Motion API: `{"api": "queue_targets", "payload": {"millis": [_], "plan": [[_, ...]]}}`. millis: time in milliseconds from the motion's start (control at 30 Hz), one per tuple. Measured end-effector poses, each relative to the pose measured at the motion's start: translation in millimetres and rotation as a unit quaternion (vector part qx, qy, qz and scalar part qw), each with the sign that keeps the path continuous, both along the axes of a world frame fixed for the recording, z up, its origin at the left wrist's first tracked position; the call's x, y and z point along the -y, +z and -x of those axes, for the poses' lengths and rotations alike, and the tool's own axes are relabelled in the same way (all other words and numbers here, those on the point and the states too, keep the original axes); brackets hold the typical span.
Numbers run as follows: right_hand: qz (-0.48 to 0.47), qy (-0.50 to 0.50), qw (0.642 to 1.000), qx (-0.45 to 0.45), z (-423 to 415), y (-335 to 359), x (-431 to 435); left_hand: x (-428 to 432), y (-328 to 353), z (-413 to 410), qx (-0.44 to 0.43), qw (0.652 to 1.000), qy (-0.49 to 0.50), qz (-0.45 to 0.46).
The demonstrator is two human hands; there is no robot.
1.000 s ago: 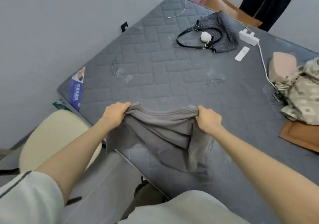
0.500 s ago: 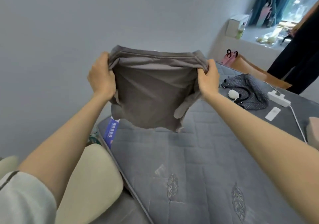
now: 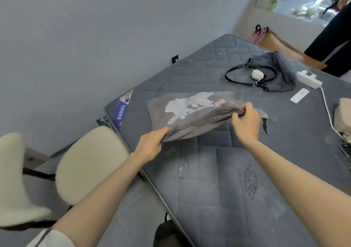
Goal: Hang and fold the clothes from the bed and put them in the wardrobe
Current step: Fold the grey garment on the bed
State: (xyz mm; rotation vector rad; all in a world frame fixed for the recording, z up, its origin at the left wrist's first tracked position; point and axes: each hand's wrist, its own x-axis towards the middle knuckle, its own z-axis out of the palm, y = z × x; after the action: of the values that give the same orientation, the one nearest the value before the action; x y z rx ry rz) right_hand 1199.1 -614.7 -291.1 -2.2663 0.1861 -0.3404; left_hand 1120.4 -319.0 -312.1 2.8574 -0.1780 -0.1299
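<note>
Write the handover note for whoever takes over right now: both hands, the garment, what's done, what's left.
Left hand: grips the near left end of the grey cloth T-shirt with a pale flower print.
Right hand: pinches the bunched near edge at its right end.
T-shirt: far part seems to lie print-up on the grey quilted mattress, near edge lifted.
Done: shirt spread between the hands.
Left: fold it and put it away; the wardrobe is not in view.
</note>
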Motion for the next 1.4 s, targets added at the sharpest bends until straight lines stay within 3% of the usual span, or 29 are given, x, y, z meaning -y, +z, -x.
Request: {"api": "queue_targets", "payload": {"millis": [100,300,367,500,600,667,733,867,1000,1200,1400], "plan": [[0.068,0.024,0.994,-0.083,48.9,-56.6,43.6,43.2,-61.1,45.4,-0.134,0.989,-0.052,-0.031],[0.188,0.048,0.941,-0.276,140.8,-160.0,104.7,108.1,-163.9,124.2,-0.274,0.953,-0.128,-0.027],[0.252,0.053,0.899,-0.354,165.6,-188.7,117.4,122.8,-191.0,145.9,-0.307,0.94,-0.147,-0.028],[0.385,0.083,0.774,-0.496,202.0,-227.7,134.6,137.6,-235.8,181.0,-0.338,0.927,-0.162,-0.028],[0.418,0.123,0.708,-0.556,218.5,-246.6,133.0,140.3,-259.2,201.1,-0.383,0.916,-0.115,0.039],[0.4,0.135,0.718,-0.553,228.0,-257.2,123.7,140.5,-267.6,212.9,-0.391,0.912,-0.03,0.12],[0.379,0.149,0.756,-0.513,235.3,-266.4,108.7,137.5,-272.7,219.7,-0.367,0.911,0.056,0.181],[0.303,0.184,0.827,-0.435,240.1,-276.8,63.6,119.5,-282.3,217.5,-0.249,0.914,0.241,0.209],[0.254,0.24,0.862,-0.368,231.7,-280.7,2.9,82.8,-295.1,199.8,-0.202,0.859,0.42,0.213],[0.211,0.279,0.872,-0.343,215.2,-296.3,-70.8,39.4,-319.6,148.5,-0.24,0.843,0.388,0.286],[0.166,0.203,0.868,-0.422,215.2,-329.1,-108.5,25.5,-352.7,108.9,-0.269,0.877,0.319,0.237]]}}
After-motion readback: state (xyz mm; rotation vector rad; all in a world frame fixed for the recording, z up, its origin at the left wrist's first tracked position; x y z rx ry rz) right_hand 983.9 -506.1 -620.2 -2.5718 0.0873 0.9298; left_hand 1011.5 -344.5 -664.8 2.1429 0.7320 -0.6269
